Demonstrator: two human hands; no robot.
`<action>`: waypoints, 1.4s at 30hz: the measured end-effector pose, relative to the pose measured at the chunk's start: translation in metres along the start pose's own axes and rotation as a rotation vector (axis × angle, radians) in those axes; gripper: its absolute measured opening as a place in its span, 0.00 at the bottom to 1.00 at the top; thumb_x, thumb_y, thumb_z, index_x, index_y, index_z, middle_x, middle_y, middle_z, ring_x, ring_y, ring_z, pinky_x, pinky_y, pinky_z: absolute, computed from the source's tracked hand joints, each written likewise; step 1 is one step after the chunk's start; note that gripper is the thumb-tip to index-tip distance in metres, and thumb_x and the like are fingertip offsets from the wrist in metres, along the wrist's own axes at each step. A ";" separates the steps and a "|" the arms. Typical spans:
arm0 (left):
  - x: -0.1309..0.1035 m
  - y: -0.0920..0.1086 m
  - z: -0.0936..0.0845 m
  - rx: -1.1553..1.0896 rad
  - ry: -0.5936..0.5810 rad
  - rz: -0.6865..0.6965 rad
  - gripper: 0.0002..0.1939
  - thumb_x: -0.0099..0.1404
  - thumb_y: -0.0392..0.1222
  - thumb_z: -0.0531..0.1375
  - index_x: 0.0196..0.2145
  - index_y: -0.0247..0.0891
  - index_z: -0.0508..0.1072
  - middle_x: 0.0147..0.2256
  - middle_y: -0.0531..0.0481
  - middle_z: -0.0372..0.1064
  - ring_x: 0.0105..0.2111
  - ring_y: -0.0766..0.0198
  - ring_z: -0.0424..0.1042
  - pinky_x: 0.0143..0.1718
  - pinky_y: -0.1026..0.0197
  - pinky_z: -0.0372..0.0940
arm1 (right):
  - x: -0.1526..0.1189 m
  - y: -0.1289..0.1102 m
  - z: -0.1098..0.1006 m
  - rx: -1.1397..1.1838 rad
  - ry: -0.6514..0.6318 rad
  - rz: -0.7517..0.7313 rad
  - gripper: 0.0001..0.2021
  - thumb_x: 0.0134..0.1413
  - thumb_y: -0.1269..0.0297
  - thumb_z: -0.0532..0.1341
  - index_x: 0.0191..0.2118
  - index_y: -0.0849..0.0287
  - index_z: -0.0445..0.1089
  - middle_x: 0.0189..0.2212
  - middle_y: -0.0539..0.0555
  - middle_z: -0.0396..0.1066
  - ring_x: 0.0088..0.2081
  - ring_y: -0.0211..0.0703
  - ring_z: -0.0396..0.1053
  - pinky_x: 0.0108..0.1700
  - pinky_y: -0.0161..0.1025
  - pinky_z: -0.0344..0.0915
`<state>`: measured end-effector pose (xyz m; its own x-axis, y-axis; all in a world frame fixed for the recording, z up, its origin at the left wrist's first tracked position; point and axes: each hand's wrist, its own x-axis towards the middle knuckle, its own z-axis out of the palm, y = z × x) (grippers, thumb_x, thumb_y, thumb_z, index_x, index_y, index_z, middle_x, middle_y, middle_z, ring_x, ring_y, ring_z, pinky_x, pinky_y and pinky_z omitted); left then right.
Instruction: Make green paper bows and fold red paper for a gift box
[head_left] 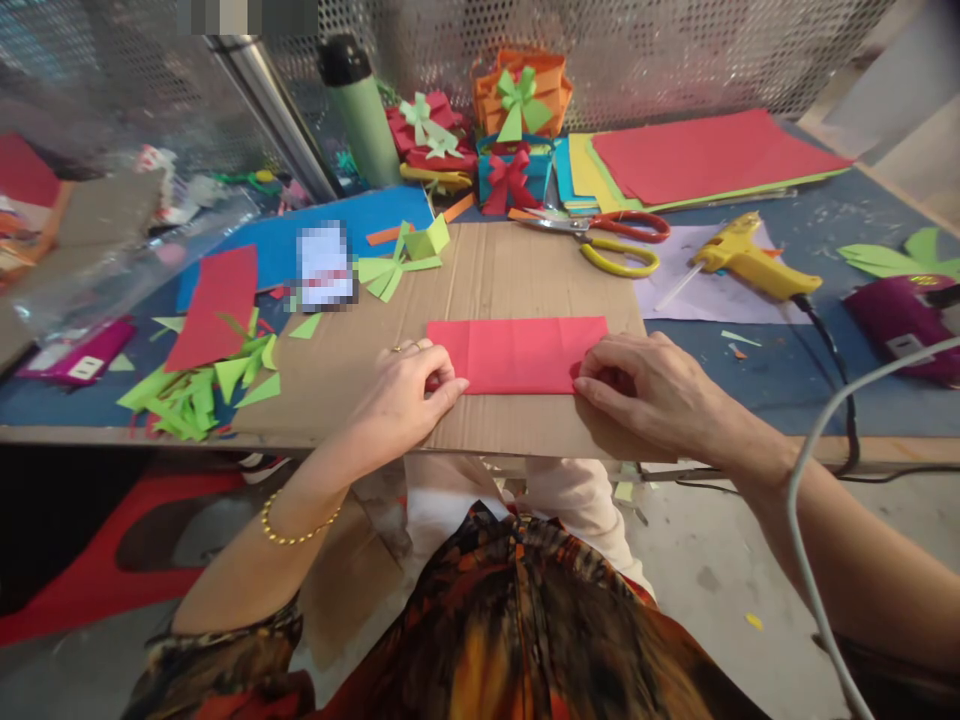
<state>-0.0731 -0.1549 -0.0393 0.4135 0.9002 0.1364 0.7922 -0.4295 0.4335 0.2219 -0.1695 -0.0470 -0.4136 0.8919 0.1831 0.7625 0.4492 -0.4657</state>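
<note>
A red paper strip [521,355], folded and marked with upright creases, lies flat on the brown cardboard [495,270] near the table's front edge. My left hand [412,395] pinches its lower left corner between thumb and fingers. At the lower right corner, my right hand [645,390] pinches the paper in the same way. The thumbs rest along the near edge, and the curled fingertips are partly hidden.
Scissors [622,225] and a yellow glue gun [750,260] lie behind right, its black cable trailing forward. A white cable [814,450] crosses my right forearm. Green scraps [187,400] and a phone [325,265] are left. Red sheets [712,150] and a green bottle [364,120] stand behind.
</note>
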 end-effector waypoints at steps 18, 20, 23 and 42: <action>0.005 0.001 -0.005 0.047 -0.065 0.026 0.14 0.70 0.38 0.60 0.27 0.41 0.62 0.27 0.54 0.66 0.32 0.60 0.67 0.36 0.55 0.57 | 0.009 -0.002 -0.002 -0.120 -0.062 0.086 0.09 0.57 0.61 0.57 0.30 0.54 0.73 0.27 0.52 0.76 0.28 0.42 0.67 0.31 0.39 0.56; 0.005 0.001 -0.006 0.063 -0.078 0.034 0.14 0.71 0.39 0.59 0.27 0.41 0.62 0.28 0.53 0.66 0.32 0.60 0.67 0.37 0.55 0.58 | 0.009 -0.003 -0.002 -0.126 -0.070 0.094 0.10 0.57 0.60 0.57 0.30 0.54 0.73 0.28 0.53 0.77 0.29 0.43 0.68 0.33 0.40 0.57; 0.005 0.002 -0.007 0.090 -0.089 0.059 0.13 0.72 0.40 0.57 0.28 0.42 0.62 0.29 0.53 0.67 0.33 0.59 0.68 0.37 0.55 0.59 | 0.008 -0.006 -0.004 -0.126 -0.102 0.123 0.10 0.59 0.61 0.56 0.31 0.55 0.73 0.31 0.54 0.79 0.31 0.44 0.69 0.35 0.40 0.58; 0.002 0.008 0.001 0.221 -0.028 0.032 0.12 0.72 0.36 0.61 0.32 0.42 0.62 0.31 0.52 0.69 0.35 0.57 0.68 0.39 0.55 0.57 | 0.004 -0.004 0.002 -0.176 -0.038 0.053 0.04 0.57 0.63 0.56 0.33 0.54 0.68 0.27 0.51 0.73 0.29 0.44 0.67 0.34 0.40 0.55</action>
<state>-0.0658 -0.1562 -0.0364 0.4494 0.8851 0.1209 0.8564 -0.4654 0.2234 0.2160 -0.1677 -0.0464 -0.3865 0.9134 0.1277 0.8577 0.4069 -0.3144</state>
